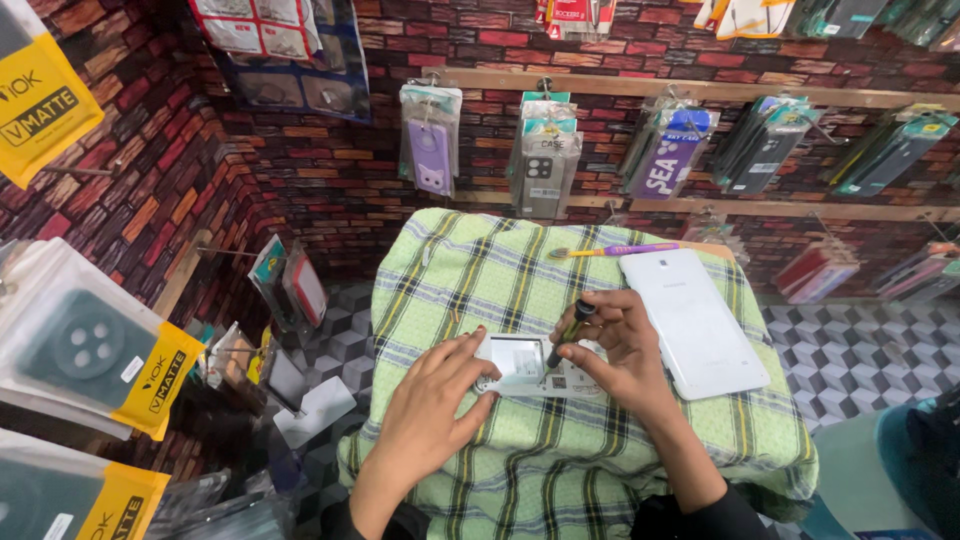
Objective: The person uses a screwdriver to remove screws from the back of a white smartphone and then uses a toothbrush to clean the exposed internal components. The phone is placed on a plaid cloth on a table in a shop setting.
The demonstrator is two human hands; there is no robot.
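Note:
An opened phone body (pixel 525 365), white with its inner parts showing, lies on a green checked cloth (pixel 470 270) over a small table. My left hand (pixel 430 410) presses flat on the phone's left edge. My right hand (pixel 620 345) grips a small dark screwdriver (pixel 570 330), its tip down on the phone's right part. To the right on the cloth lies a white back cover (pixel 695 320), face down and apart from both hands.
A purple and yellow toothbrush (pixel 605 250) lies at the cloth's far edge. Packaged phone cases (pixel 545 160) hang on the brick-patterned wall behind and on racks (pixel 90 350) at the left. A patterned floor (pixel 860 350) shows at the right.

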